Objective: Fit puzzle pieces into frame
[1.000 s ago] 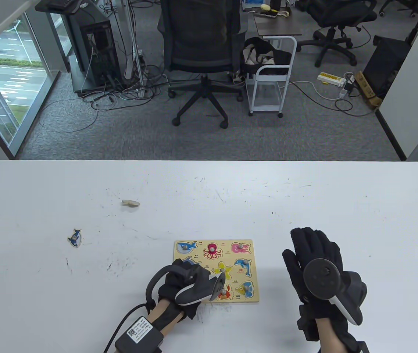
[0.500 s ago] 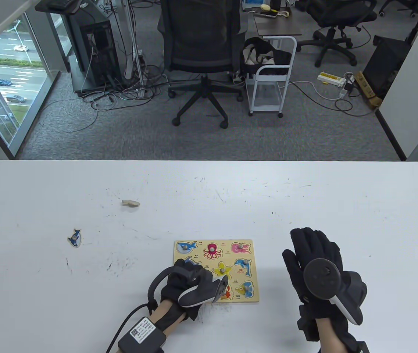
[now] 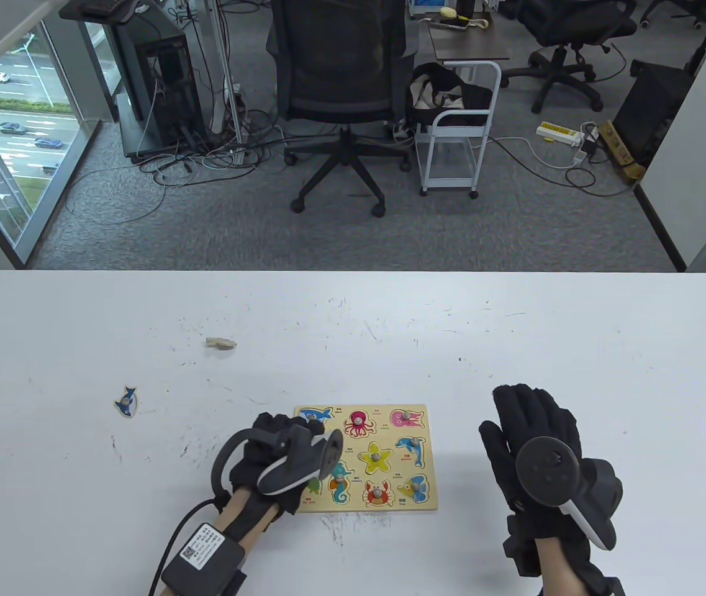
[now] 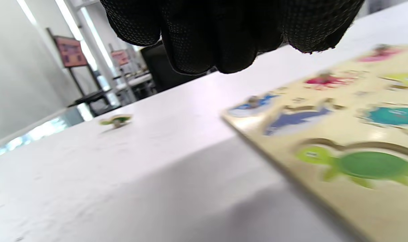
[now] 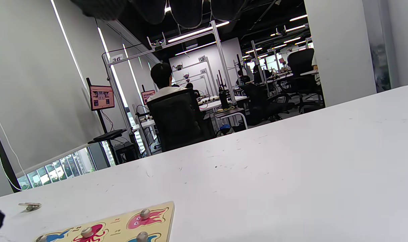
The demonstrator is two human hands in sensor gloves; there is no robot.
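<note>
The wooden puzzle frame lies near the table's front edge with several sea-animal pieces seated, among them a seahorse. My left hand hovers over the frame's left edge, fingers loosely curled and holding nothing. In the left wrist view the frame shows an empty shark recess and an empty turtle recess. A loose blue shark piece lies far left. A turtle piece lies further back. My right hand rests flat to the right of the frame.
The white table is scuffed with dark marks. Beyond its far edge stand an office chair, a white trolley and floor cables. A person sits at a distant desk.
My left hand has moved left and back off the frame's lower middle, uncovering the seated seahorse piece. The right hand has stayed put.
</note>
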